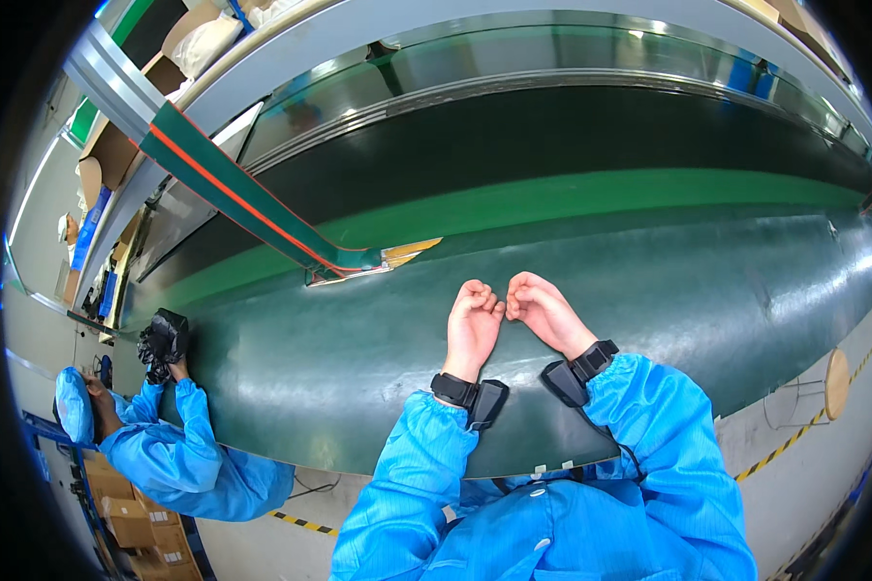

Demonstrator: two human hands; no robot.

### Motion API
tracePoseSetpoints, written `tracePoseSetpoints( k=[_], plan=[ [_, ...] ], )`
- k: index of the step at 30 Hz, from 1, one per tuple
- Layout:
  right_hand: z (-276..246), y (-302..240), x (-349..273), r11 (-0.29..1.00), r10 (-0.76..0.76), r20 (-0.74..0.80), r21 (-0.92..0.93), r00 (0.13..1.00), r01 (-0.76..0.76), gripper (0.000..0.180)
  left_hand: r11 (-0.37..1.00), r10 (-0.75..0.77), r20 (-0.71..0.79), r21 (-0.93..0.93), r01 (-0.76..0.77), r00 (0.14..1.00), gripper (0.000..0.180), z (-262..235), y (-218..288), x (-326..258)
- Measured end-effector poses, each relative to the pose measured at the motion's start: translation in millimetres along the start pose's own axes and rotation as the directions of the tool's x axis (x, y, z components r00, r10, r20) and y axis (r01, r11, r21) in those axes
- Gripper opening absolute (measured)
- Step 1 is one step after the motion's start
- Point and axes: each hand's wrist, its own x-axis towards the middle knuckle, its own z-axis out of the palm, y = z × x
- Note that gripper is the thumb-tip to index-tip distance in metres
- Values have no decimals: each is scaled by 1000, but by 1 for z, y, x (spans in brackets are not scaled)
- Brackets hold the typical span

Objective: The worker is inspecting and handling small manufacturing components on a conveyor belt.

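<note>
Both my hands are raised over a dark green worktop (591, 281), close together. My left hand (472, 327) has its fingers curled in and pressed together, with nothing visible in them. Facing it, my right hand (546, 312) is curled the same way, its bent fingers close to those of the left; whether they touch I cannot tell. A black strap with a small black box (487, 404) circles my left wrist. A matching black box (564, 383) is strapped to my right wrist, with a thin cable running down the sleeve.
A green post strip with red edging (242, 198) comes down onto the worktop, ending in a taped foot (407, 254). Beyond runs a dark conveyor belt (572, 136). At left a co-worker in blue (189, 455) handles a black plastic bag (165, 339). A round stool (836, 383) stands right.
</note>
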Motion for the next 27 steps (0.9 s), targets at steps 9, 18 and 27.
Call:
tracePoseSetpoints(
  k=[9,18,27],
  plan=[
    [1,1,-1,923,-45,2,-383,999,42,1,847,67,92,522,-105,994,7,2,-8,-2],
    [7,-4,-2,841,-145,-39,-531,989,102,4,716,71,107,687,-125,992,7,9,-5,-5],
    [1,-6,-2,894,-158,-44,-431,987,124,5,719,83,116,681,-140,990,11,6,-6,-4]
  ],
)
